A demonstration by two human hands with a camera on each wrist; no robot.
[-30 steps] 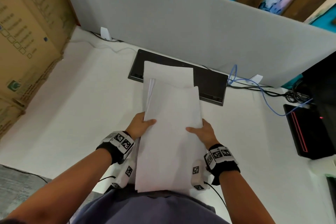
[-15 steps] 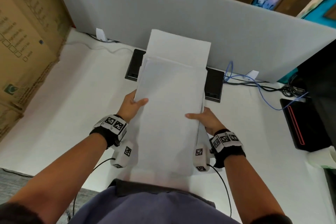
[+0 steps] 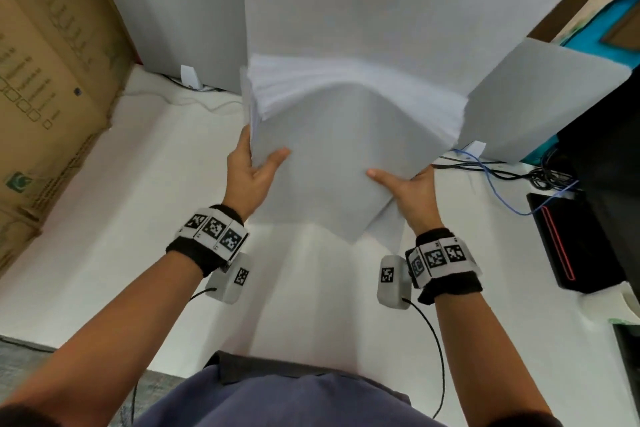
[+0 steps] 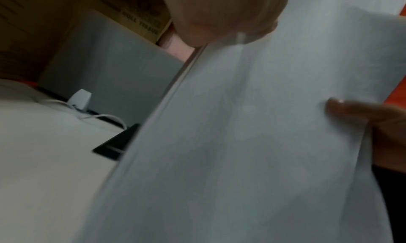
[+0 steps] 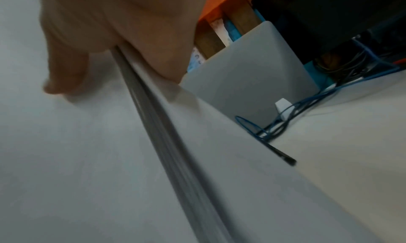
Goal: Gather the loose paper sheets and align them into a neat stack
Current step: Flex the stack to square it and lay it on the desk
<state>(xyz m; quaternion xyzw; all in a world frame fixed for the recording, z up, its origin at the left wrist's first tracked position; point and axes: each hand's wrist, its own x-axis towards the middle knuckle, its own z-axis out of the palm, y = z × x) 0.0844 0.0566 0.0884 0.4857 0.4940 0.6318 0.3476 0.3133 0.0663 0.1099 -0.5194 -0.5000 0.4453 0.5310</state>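
A thick bundle of white paper sheets (image 3: 346,149) is held up off the desk, tilted toward me, its top edges fanned and uneven. My left hand (image 3: 254,166) grips its left side, thumb on the front face and fingers behind. My right hand (image 3: 405,184) grips the lower right side the same way. The left wrist view shows the sheets (image 4: 252,142) edge-on with the right thumb across them. In the right wrist view the sheets' (image 5: 87,159) layered edge runs diagonally under my thumb. The bundle hides the middle of the desk behind it.
A white desk (image 3: 138,218) lies below, with a grey partition (image 3: 180,17) at the back. Cardboard boxes (image 3: 45,80) stand at the left. Blue and black cables (image 3: 502,177) and a black device (image 3: 568,239) with a red stripe sit at the right. A black keyboard corner (image 4: 114,142) shows.
Both hands have lifted the paper bundle from lying low near my body to standing up in front of me. It now covers the black keyboard and much of the partition.
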